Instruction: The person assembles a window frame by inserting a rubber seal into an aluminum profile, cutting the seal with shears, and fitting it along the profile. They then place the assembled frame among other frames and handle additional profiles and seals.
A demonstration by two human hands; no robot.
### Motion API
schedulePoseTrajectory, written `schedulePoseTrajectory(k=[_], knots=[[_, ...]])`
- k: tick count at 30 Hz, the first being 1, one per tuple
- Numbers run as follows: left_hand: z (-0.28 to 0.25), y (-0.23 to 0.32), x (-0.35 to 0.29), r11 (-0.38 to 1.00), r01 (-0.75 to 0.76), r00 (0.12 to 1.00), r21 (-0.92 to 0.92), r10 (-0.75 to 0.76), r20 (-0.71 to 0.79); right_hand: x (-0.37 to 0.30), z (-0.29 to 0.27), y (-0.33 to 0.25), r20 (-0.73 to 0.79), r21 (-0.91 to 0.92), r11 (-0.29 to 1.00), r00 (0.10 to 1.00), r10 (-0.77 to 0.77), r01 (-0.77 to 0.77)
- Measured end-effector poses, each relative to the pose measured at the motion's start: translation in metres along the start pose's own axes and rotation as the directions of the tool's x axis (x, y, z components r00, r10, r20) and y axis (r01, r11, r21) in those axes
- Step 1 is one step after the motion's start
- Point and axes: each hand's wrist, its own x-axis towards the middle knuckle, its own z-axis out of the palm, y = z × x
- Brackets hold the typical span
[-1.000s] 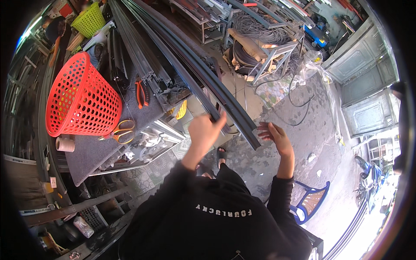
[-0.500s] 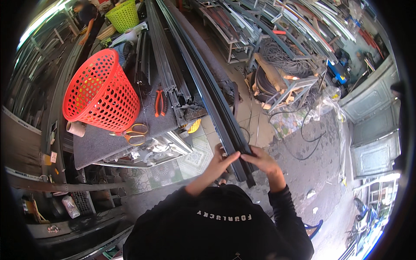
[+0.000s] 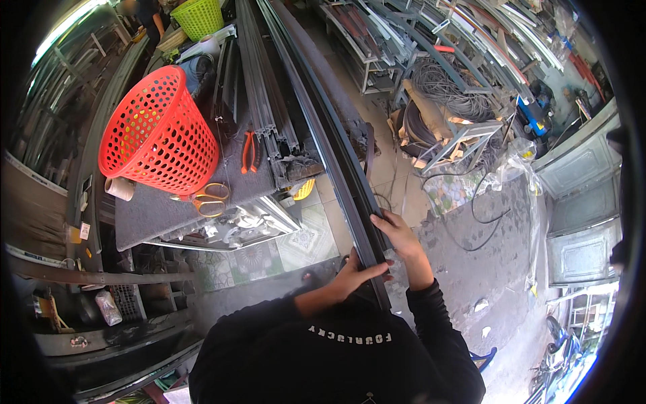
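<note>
Long dark metal profiles (image 3: 353, 195) run from the far end of the bench toward my body, their near ends jutting past the bench edge. My left hand (image 3: 353, 275) is wrapped round them close to the near end, thumb laid across the top. A little farther up, my right hand (image 3: 402, 242) grips the right edge, its thumb side along the profile and some fingertips hidden beneath. Left of the profiles, orange-handled pliers (image 3: 250, 153) and orange-handled scissors (image 3: 212, 200) lie on the grey-covered bench (image 3: 151, 225).
A red perforated basket (image 3: 176, 145) stands on the bench beside a roll of tape (image 3: 120, 188). A green basket (image 3: 197, 19) is farther back, near another person (image 3: 147, 17). Coiled cable (image 3: 447, 87) and metal racks stand at right, and a black cable (image 3: 481, 215) trails over the floor.
My left hand has slid nearer my body along the profiles. My right hand has moved slightly farther up their right edge. The profiles' near ends sit a bit closer to my body.
</note>
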Motion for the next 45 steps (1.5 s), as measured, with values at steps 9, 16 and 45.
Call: schedulePoseTrajectory(k=[9, 16, 45], knots=[[-0.041, -0.008, 0.014, 0.979, 0.065, 0.983, 0.192, -0.096, 0.158, -0.036, 0.011, -0.020, -0.117, -0.450, 0.891, 0.986, -0.121, 0.057], [-0.068, -0.021, -0.010, 0.970, -0.003, 0.981, 0.244, 0.050, -0.187, -0.042, 0.041, -0.002, -0.099, -0.344, 0.939, 0.995, -0.008, -0.027], [-0.033, 0.060, 0.048, 0.915, -0.356, 0.931, -0.188, 0.365, 0.013, -0.074, 0.053, -0.023, -0.115, -0.484, 0.871, 0.981, -0.156, 0.082]])
